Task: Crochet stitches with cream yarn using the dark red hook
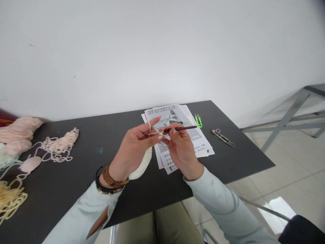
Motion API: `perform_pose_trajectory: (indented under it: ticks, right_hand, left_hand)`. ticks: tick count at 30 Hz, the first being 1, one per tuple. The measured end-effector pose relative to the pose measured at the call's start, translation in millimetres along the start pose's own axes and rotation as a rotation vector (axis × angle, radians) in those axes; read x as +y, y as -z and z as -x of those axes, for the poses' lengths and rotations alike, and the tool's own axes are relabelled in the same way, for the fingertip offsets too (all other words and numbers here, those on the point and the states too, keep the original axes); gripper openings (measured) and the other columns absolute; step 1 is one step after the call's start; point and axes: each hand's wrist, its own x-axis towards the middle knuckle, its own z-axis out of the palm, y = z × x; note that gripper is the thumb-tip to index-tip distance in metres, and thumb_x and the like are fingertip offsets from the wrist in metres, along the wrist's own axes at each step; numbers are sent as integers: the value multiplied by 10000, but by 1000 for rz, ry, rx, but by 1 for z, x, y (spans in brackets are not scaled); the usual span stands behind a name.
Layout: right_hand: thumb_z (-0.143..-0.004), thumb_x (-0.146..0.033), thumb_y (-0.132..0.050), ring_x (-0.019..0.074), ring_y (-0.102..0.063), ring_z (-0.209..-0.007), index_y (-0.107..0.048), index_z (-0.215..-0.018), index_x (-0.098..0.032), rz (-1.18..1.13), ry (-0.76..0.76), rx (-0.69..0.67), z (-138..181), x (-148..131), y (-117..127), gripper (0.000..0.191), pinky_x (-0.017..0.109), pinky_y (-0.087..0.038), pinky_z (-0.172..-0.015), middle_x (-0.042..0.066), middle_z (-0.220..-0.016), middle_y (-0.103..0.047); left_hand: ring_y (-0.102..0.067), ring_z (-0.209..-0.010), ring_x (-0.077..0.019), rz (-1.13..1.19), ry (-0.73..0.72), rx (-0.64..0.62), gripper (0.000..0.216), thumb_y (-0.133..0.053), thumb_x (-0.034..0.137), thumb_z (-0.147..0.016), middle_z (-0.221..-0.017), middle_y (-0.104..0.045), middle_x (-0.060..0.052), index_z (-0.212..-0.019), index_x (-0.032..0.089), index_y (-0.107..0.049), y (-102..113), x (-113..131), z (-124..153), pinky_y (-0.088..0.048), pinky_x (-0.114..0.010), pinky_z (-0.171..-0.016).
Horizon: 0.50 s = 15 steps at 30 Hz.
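My right hand (pixel 179 144) grips a crochet hook (pixel 186 128) with a dark red handle, its thin shaft pointing left. My left hand (pixel 138 144) pinches a small piece of white crochet work (pixel 164 135) at the hook's tip. A strand of white yarn (pixel 149 125) runs over the raised left index finger. Below the left hand lies a white ball of yarn (pixel 142 165), partly hidden by the hand and wrist. Under both hands are printed sheets (pixel 165 117) with a picture and text.
Green thread snips (pixel 198 121) and metal snips (pixel 223 138) lie right of the sheets on the black table (pixel 96 169). Pink yarn (pixel 62 144), pink skeins (pixel 20 130) and yellow yarn (pixel 11 200) sit at left. A white wall (pixel 152 51) stands behind; a black chair (pixel 302 230) is at lower right.
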Motion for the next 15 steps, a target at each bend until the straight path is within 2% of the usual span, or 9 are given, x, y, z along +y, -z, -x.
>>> perform_pose_trajectory:
  ticks: [5, 8, 11, 15]
  right_hand:
    - [-710, -349, -837, 91, -686, -746, -700, -799, -281, -33, -27, -23, 1, -1, 0, 178, 236, -603, -723, -66, -794, -753]
    - [-719, -351, -830, 100, -687, -739, -698, -799, -273, 33, -4, -20, 1, -1, 0, 173, 262, -609, -744, -53, -799, -758]
    - [-738, -326, -812, 116, -701, -776, -704, -807, -274, 70, 34, -5, 1, 0, 0, 138, 257, -600, -724, -41, -814, -764]
    - [-751, -307, -789, 119, -680, -703, -708, -811, -278, 46, 11, -18, 1, 2, 2, 105, 259, -585, -643, -40, -817, -764]
  left_hand:
    - [-613, -697, -118, -136, -47, -10, 471, -836, 194, -685, -706, -698, -5, -1147, 196, -744, 3, 5, 0, -470, -250, -686]
    - [-502, -572, -74, -183, -117, 24, 535, -854, 186, -651, -633, -625, 31, -1171, 169, -729, 5, 3, -2, -412, -220, -573]
    - [-422, -490, -55, -252, -115, -27, 622, -833, 223, -690, -588, -567, 50, -1281, 145, -658, 6, 1, -4, -357, -210, -491]
    - [-572, -582, -110, -336, -52, -113, 654, -756, 303, -790, -703, -675, -15, -1396, 156, -557, 9, 6, -4, -471, -243, -580]
